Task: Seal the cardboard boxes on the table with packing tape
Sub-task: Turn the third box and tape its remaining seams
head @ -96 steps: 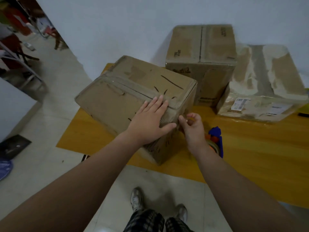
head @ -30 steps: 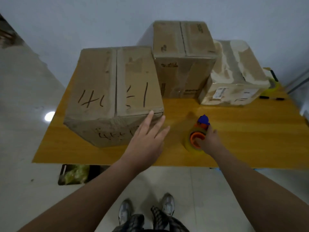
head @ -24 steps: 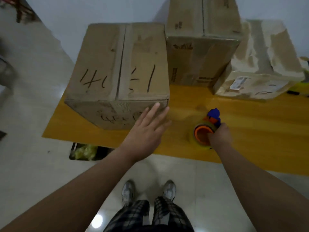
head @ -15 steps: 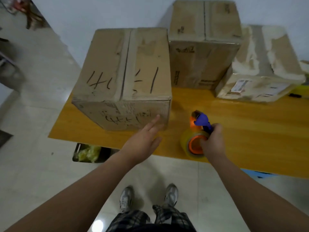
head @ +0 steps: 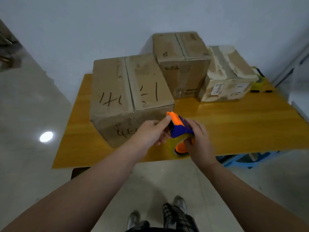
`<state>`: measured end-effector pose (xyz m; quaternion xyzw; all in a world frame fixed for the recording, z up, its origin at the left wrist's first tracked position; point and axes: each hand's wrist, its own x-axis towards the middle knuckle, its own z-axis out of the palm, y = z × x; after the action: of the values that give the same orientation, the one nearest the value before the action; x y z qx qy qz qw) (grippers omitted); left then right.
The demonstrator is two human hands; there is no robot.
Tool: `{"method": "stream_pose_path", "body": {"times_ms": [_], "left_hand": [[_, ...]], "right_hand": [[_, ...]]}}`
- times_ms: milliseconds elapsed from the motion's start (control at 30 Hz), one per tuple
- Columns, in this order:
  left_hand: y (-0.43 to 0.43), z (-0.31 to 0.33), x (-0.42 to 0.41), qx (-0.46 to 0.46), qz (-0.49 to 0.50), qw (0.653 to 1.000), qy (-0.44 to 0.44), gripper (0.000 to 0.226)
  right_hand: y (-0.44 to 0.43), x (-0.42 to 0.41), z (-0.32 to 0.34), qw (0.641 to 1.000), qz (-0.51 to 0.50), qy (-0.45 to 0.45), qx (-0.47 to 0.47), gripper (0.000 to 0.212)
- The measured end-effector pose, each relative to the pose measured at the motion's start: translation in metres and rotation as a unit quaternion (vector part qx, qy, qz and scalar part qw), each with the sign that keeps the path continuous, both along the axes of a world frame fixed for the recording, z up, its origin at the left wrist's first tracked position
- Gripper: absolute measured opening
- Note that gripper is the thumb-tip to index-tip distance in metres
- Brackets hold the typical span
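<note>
A blue and orange tape dispenser (head: 179,131) with a roll of clear tape is held in front of me, above the near edge of the wooden table (head: 242,128). My right hand (head: 199,143) grips its roll end. My left hand (head: 150,133) pinches the orange front tip with thumb and fingers. Just behind them stands a large cardboard box (head: 128,91) with black handwriting, its top seam running away from me. A taller box (head: 180,61) and a worn, patchy box (head: 229,74) stand further back, against the wall.
The table's near edge is right below my hands. A yellow object (head: 259,81) lies at the table's far right corner. A blue stool or crate (head: 245,159) sits under the table on the right. My feet stand on the tiled floor below.
My right hand has lifted the tape dispenser off the table. My left hand left the box's front and came over to take the dispenser's orange tip.
</note>
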<state>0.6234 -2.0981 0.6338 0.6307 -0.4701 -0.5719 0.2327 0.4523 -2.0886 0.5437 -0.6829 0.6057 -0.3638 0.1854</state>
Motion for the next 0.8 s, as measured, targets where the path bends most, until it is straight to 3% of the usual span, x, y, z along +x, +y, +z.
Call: {"method": "stream_pose_path", "body": {"times_ms": [100, 233, 333, 400, 567, 800], "left_hand": [[0.009, 0.004, 0.036, -0.045, -0.013, 0.999, -0.014, 0.032], [0.014, 0.005, 0.089, -0.059, -0.051, 0.993, -0.091, 0.029], [0.013, 0.015, 0.126, -0.064, -0.075, 0.986, -0.138, 0.030], [0.012, 0.025, 0.149, -0.067, -0.065, 0.984, -0.154, 0.030], [0.014, 0.033, 0.191, -0.070, -0.007, 0.991, -0.116, 0.029], [0.017, 0.026, 0.255, -0.096, 0.129, 0.981, -0.105, 0.028]], "right_hand": [[0.012, 0.023, 0.003, 0.998, 0.035, 0.042, -0.010, 0.072], [0.019, 0.058, 0.012, 0.980, 0.128, 0.149, 0.011, 0.084], [0.020, 0.092, 0.026, 0.976, 0.181, 0.059, 0.108, 0.088], [0.016, 0.109, 0.040, 0.970, 0.205, 0.074, 0.105, 0.090], [0.000, 0.143, 0.101, 0.919, 0.249, 0.303, -0.041, 0.080], [-0.025, 0.115, 0.153, 0.807, 0.219, 0.546, -0.048, 0.074]]}}
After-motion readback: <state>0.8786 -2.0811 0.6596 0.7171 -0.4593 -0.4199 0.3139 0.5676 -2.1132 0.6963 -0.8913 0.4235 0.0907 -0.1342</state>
